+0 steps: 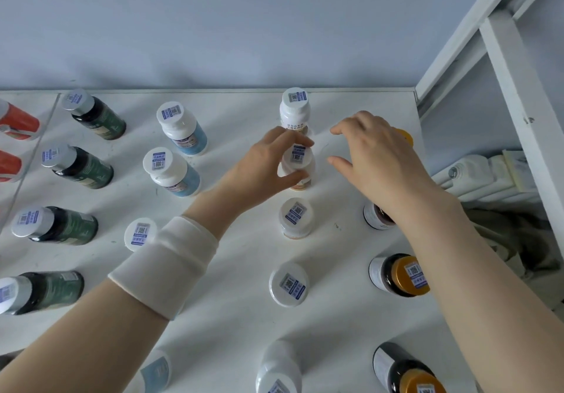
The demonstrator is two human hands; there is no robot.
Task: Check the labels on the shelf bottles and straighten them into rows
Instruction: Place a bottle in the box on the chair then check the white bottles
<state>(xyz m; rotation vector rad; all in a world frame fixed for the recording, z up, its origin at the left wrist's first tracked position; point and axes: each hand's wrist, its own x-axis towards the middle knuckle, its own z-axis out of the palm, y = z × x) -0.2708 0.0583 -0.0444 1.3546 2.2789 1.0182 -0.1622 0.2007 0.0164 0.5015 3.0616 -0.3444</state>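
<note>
My left grip (263, 166) hides most of the white-capped bottle (298, 156) it pinches, second from the back in its row on the shelf (238, 325). My right grip (378, 157), fingers slack, hovers just beside it.

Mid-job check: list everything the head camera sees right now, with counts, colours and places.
Green-labelled bottles: four, dark, silver caps, left column.
Orange bottles: two, far left edge, cut off.
Blue-labelled bottles: four, white caps, left of centre; one partly behind the wristband.
White bottles: five, centre column.
Gold-capped bottles: four, dark, right column; two partly behind the right arm.
Shelf: one, white.
Wall: pale blue, behind.
Frame: white, right.
Radiator: one, white, beyond the shelf's right edge.
Wristband: one, white, left forearm.
Left hand: grips the second white bottle from the back.
Right hand: hovers beside it, holding nothing.
</note>
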